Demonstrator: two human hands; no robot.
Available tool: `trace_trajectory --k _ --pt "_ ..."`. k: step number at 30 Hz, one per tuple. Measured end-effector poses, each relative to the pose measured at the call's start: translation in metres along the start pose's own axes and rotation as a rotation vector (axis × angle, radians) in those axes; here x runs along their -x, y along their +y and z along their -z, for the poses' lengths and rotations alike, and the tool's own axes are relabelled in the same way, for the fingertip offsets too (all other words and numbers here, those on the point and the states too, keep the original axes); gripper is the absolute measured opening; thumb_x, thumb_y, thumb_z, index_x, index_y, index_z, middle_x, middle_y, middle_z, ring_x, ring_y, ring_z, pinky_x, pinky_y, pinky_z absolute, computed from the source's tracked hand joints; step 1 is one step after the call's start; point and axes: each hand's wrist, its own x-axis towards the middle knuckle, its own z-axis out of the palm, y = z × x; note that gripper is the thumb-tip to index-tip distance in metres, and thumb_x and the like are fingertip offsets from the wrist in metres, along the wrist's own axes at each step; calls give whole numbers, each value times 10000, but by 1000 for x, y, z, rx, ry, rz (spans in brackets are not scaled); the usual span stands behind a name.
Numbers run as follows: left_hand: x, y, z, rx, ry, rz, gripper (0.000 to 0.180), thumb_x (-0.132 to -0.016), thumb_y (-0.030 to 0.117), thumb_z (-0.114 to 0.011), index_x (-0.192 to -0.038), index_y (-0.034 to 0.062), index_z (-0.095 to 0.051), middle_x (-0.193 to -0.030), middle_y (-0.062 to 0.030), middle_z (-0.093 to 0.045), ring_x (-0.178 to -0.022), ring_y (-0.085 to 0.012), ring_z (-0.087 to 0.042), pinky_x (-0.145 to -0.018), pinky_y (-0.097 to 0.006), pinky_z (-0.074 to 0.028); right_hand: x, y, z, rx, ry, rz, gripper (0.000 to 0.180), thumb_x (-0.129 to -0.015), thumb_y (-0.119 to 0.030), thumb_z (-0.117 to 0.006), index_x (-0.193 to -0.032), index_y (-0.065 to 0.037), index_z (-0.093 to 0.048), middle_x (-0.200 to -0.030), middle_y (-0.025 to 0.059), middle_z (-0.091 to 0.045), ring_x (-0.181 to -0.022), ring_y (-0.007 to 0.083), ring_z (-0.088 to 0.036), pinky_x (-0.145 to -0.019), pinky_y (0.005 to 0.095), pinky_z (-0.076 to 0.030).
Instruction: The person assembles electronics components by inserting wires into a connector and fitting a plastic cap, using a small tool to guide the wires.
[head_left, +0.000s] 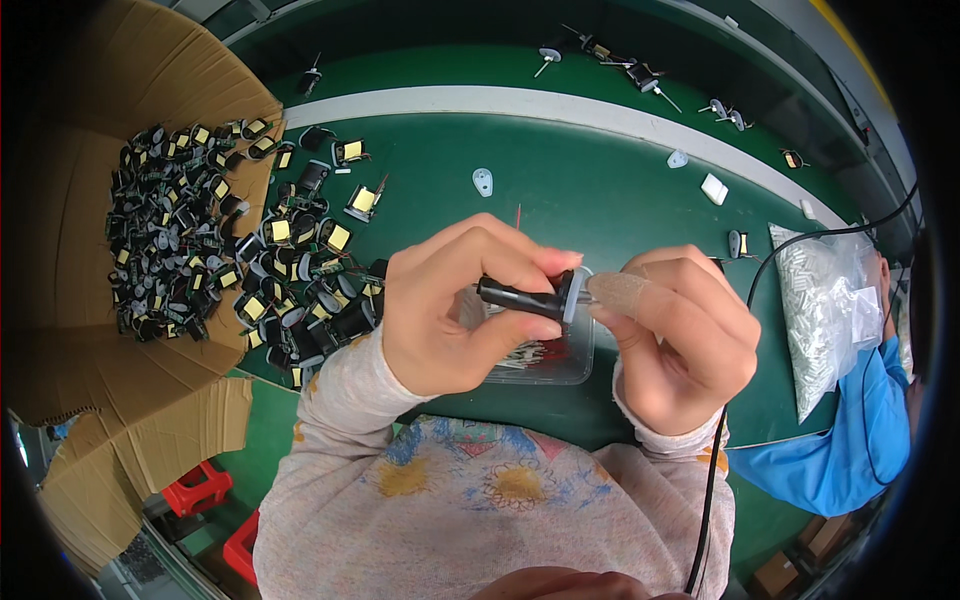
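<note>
My left hand (450, 300) pinches a black cylindrical part (520, 296) above the clear tray (570, 365); my right hand (680, 335), fingertip taped, closes on its grey end cap (575, 292). Risk, I'd say: the cap slips off-axis and the part drops into the tray. Piled components (300, 270) are near the cardboard box (90, 250).

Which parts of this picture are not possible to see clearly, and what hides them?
1. Head view: the clear tray and its contents, mostly covered by both hands.
2. Head view: the black part in the left hand; its right end is hidden by the right hand fingers.
3. Head view: small pieces in the plastic bag, too small and blurred.
</note>
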Motion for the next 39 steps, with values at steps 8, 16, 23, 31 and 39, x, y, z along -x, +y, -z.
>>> trace_trajectory --k 8,16,23,31,39 --pt "-4 -2 5 -110 43 13 214 -667 -10 -730 -820 -16 -581 -924 -159 -650 -854 -210 -641 -755 -271 -498 -3 3 -11 -24 4 -85 247 -583 65 -641 -822 7 -647 -697 104 -587 -621 240 -574 -555 299 -462" --pt "-10 -27 16 361 55 290 201 -779 -4 -654 -937 -29 -533 -1019 -159 -599 -936 -181 -582 -851 -306 -467 -10 17 -28 -58 -7 -324 30 -774 0 -617 -802 6 -628 -746 100 -640 -640 225 -599 -568 282 -468" --pt "-17 -67 57 -115 243 164 295 -811 112 -652 -1057 11 -524 -1018 -113 -624 -915 -202 -605 -796 -335 -477 -31 73 -77 -316 -115 -537 160 -852 -124 -588 -855 29 -635 -677 81 -641 -614 125 -623 -558 229 -487" --pt "7 -92 132 -1324 -145 692 197 -740 188 -680 -912 120 -613 -980 -56 -610 -955 -289 -535 -842 -384 -441 -50 272 -119 114 -25 -770 276 -791 -290 -652 -989 -100 -678 -860 108 -689 -812 252 -661 -751 341 -516" --pt "24 -118 136 -1571 -217 481 223 -631 77 -733 -819 133 -627 -986 25 -561 -1047 -226 -471 -804 -386 -425 -39 159 -76 187 -109 -137 317 -762 -146 -667 -1075 -152 -615 -980 106 -638 -881 283 -601 -746 356 -492"
